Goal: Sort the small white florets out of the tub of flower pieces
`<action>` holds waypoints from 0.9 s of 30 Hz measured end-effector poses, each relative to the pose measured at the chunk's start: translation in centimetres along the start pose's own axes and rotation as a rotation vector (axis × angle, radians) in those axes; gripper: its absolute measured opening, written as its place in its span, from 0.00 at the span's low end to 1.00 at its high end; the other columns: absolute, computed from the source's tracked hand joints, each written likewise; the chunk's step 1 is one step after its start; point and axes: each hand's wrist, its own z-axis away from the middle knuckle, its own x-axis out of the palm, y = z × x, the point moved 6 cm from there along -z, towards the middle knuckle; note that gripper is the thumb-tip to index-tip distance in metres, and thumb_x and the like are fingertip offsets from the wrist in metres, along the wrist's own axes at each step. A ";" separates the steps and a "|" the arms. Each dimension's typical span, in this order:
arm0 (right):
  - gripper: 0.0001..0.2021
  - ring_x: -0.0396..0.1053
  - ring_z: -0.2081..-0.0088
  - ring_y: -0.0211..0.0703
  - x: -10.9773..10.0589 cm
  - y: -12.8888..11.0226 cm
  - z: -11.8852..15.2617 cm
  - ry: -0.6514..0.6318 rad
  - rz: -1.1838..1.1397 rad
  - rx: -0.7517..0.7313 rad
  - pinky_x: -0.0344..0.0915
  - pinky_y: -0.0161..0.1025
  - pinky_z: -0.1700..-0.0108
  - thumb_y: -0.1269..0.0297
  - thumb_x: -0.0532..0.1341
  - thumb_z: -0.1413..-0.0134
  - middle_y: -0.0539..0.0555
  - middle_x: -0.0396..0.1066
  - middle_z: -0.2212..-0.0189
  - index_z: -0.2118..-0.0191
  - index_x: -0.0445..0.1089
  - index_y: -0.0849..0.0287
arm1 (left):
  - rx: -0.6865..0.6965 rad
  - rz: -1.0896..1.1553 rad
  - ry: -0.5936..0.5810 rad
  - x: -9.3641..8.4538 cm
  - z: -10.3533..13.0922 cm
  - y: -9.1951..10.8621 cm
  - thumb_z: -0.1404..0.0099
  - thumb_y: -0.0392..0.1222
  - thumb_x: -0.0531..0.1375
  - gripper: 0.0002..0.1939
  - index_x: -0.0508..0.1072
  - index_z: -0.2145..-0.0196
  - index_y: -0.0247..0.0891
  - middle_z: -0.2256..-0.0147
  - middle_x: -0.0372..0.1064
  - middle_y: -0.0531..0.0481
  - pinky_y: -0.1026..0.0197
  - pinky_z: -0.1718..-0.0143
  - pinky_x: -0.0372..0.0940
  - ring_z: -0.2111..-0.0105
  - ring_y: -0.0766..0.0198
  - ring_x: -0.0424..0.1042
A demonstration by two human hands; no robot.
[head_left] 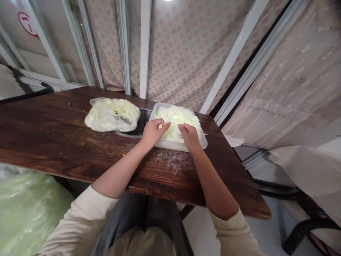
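A white plastic tray (173, 145) filled with pale, yellowish-white shreds (177, 119) stands on the dark wooden table. Over its left front part is my left hand (154, 132), fingers closed in a pinch around something too small to make out. My right hand (189, 136) is over the right front part, thumb and fingers also pinched together; what they hold, if anything, is hidden. A small gap separates the two hands. Left of the tray lies a clear plastic bag (112, 114) with pale pieces inside, partly on a black, flat object (144, 119).
Fine white crumbs are scattered on the wooden table (93, 149) before the tray. A large bag of light green material (32, 209) stands at the lower left. Dotted curtains (186, 53) and white frames rise behind the table. Black chair parts (301, 231) show at the lower right.
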 end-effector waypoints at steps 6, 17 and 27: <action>0.13 0.59 0.76 0.35 0.0 0.8 -0.4 0.012 -0.023 -0.026 0.58 0.34 0.72 0.54 0.55 0.51 0.47 0.59 0.81 0.77 0.63 0.58 | -0.031 -0.128 -0.074 0.6 -0.1 -0.7 0.44 0.48 0.60 0.11 0.76 0.71 0.39 0.70 0.74 0.49 0.61 0.67 0.59 0.69 0.61 0.69; 0.11 0.47 0.81 0.32 0.3 0.0 0.0 -0.038 0.040 0.010 0.45 0.34 0.77 0.57 0.54 0.49 0.43 0.51 0.84 0.76 0.59 0.57 | -0.076 -0.280 -0.113 0.7 0.1 -0.5 0.48 0.54 0.61 0.15 0.73 0.74 0.38 0.83 0.60 0.55 0.64 0.77 0.50 0.80 0.67 0.57; 0.09 0.51 0.80 0.33 -0.3 -0.2 0.4 0.138 0.138 0.007 0.49 0.34 0.75 0.59 0.57 0.51 0.43 0.51 0.85 0.76 0.59 0.57 | -0.023 -0.255 -0.131 0.8 0.1 -0.2 0.42 0.57 0.55 0.19 0.71 0.75 0.37 0.82 0.61 0.53 0.64 0.76 0.49 0.79 0.66 0.58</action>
